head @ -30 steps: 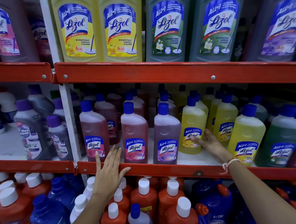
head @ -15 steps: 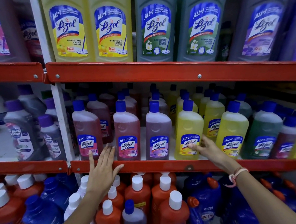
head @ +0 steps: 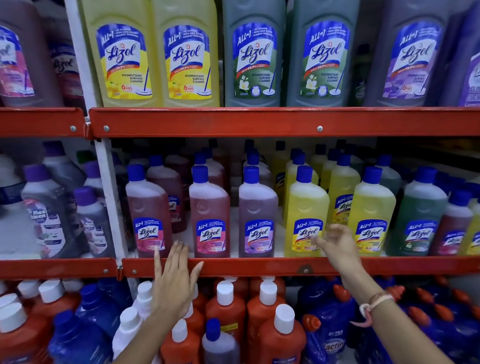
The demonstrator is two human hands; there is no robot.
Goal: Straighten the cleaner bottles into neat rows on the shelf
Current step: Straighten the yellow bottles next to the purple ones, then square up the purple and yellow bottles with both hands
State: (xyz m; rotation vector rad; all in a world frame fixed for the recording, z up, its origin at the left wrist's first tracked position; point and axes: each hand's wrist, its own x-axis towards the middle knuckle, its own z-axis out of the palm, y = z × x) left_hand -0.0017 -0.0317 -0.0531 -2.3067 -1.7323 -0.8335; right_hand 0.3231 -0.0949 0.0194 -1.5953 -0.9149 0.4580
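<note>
Small Lizol cleaner bottles with blue caps stand in rows on the middle shelf (head: 265, 265). The front row runs from a pink bottle (head: 148, 211) through a second pink bottle (head: 209, 211), a purple bottle (head: 258, 211), a yellow bottle (head: 305, 211), another yellow bottle (head: 371, 214) and a green bottle (head: 418, 214). My left hand (head: 174, 280) lies flat with fingers spread over the red shelf lip, between the two pink bottles. My right hand (head: 336, 246) is open, blurred, its fingertips at the label of the first yellow bottle.
Large Lizol bottles (head: 190, 48) fill the upper shelf. Orange bottles with white caps (head: 226, 307) and blue bottles (head: 327, 324) crowd the shelf below my arms. A white upright post (head: 107, 194) splits off the left bay with grey Max Kleen bottles (head: 46, 217).
The view has shifted right along the shelf. My right hand has moved from the gap right of the yellow bottle onto its label. My left hand stays flat on the shelf lip.
</note>
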